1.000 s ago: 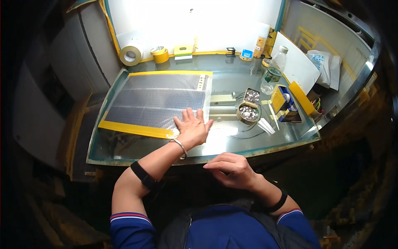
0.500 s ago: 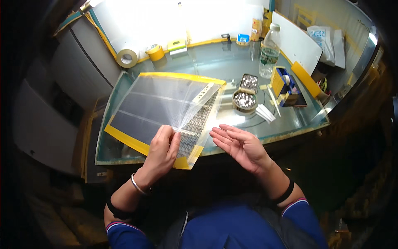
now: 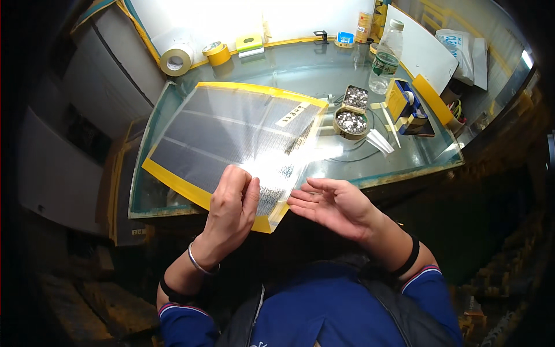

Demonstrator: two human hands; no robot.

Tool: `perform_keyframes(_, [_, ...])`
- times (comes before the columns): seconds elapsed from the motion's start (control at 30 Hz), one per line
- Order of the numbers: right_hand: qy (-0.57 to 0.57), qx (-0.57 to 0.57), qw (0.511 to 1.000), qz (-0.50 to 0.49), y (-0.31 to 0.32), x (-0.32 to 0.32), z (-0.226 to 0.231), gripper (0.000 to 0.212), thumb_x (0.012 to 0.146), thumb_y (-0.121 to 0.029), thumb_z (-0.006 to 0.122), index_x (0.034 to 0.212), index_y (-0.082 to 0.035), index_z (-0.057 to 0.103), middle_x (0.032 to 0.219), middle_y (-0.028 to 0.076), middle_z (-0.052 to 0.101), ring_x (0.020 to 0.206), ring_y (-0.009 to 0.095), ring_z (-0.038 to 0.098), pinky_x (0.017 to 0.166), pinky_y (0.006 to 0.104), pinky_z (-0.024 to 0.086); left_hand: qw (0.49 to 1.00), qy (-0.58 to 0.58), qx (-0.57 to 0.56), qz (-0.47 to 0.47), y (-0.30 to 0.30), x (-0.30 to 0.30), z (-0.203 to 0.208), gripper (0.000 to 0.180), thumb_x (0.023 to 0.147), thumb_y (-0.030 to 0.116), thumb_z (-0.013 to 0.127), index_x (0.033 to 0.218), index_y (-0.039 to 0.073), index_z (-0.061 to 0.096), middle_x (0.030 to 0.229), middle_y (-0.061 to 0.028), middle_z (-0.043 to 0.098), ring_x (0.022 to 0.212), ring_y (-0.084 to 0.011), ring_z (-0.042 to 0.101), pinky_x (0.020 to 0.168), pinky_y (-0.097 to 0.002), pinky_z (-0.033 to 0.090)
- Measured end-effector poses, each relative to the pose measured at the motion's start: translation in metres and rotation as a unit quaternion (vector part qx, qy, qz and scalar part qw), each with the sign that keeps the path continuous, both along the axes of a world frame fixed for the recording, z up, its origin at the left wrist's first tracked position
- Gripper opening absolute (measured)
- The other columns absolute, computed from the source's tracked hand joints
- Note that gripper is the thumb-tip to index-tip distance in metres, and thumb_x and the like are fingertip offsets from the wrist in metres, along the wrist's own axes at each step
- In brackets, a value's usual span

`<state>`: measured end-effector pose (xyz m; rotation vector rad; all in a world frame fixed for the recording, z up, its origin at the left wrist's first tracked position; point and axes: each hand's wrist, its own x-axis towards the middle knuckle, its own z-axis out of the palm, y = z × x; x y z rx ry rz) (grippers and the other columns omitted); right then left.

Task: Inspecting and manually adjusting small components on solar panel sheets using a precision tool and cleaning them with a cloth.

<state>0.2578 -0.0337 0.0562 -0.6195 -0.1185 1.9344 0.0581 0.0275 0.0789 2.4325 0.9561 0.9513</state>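
A large flat sheet [image 3: 202, 147] with dark panels and yellow tape around its edges lies tilted on the glass-topped table, its near corner past the front edge. Over its lower middle, my left hand [image 3: 234, 199] is closed, thumb against fingers, pinching clear film [image 3: 272, 159] that lies over the sheet; strong glare hides much of that film. A fine dark pattern shows through near the right side, below a pale label strip [image 3: 293, 114]. My right hand [image 3: 338, 208] is open, palm turned up, its fingertips at the sheet's right edge.
Right of the sheet stand two small tins [image 3: 351, 122] of small metallic pieces, white strips [image 3: 380, 141], a blue-and-yellow tape dispenser [image 3: 407, 110] and a clear bottle [image 3: 386, 58]. Tape rolls [image 3: 176, 60] line the back left. The table's raised front rim [image 3: 404, 174] runs below.
My right hand has come in to the sheet's right edge. The creases fanning from my left hand have eased, and the glare beside it has grown. The whole view has shifted slightly.
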Motion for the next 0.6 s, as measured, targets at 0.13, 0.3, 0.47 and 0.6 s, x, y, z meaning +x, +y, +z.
perform_keyframes(0.13, [0.017, 0.002, 1.000, 0.011, 0.010, -0.006, -0.006, 0.036, 0.093, -0.014, 0.047, 0.122, 0.005, 0.037, 0.121, 0.019, 0.044, 0.115, 0.027, 0.046, 0.106, 0.0397, 0.033, 1.000, -0.009, 0.006, -0.007, 0.000, 0.001, 0.002, 0.012, 0.091, 0.005, 0.052, 0.082, 0.000, 0.045, 0.076, -0.0083, 0.043, 0.062, -0.0147, 0.040, 0.056, -0.0281, 0.037])
perform_keyframes(0.3, [-0.097, -0.004, 0.995, 0.033, 0.018, -0.009, -0.011, 0.036, 0.093, -0.014, 0.049, 0.121, 0.005, 0.039, 0.121, 0.018, 0.047, 0.114, 0.024, 0.047, 0.103, 0.0379, 0.036, 0.999, -0.029, 0.019, -0.003, -0.002, 0.000, 0.008, 0.011, 0.089, 0.002, 0.052, 0.081, -0.001, 0.045, 0.077, -0.0120, 0.044, 0.063, -0.0222, 0.043, 0.058, -0.0326, 0.038])
perform_keyframes(0.47, [-0.142, 0.036, 0.989, -0.016, 0.021, -0.013, 0.005, 0.036, 0.093, -0.014, 0.049, 0.121, 0.006, 0.040, 0.123, 0.019, 0.048, 0.115, 0.024, 0.047, 0.103, 0.0349, 0.036, 0.999, -0.046, -0.003, 0.001, 0.000, -0.005, 0.009, 0.010, 0.088, 0.000, 0.052, 0.081, -0.002, 0.045, 0.077, -0.0147, 0.044, 0.064, -0.0287, 0.045, 0.059, -0.0369, 0.039])
perform_keyframes(0.6, [-0.075, -0.021, 0.997, -0.024, 0.028, -0.018, 0.008, 0.038, 0.094, -0.012, 0.045, 0.123, 0.010, 0.035, 0.120, 0.022, 0.048, 0.117, 0.027, 0.046, 0.104, 0.0378, 0.036, 0.999, -0.050, -0.016, 0.013, 0.000, -0.004, 0.010, 0.011, 0.088, 0.000, 0.052, 0.080, -0.002, 0.045, 0.077, -0.0142, 0.044, 0.063, -0.0283, 0.046, 0.058, -0.0362, 0.039])
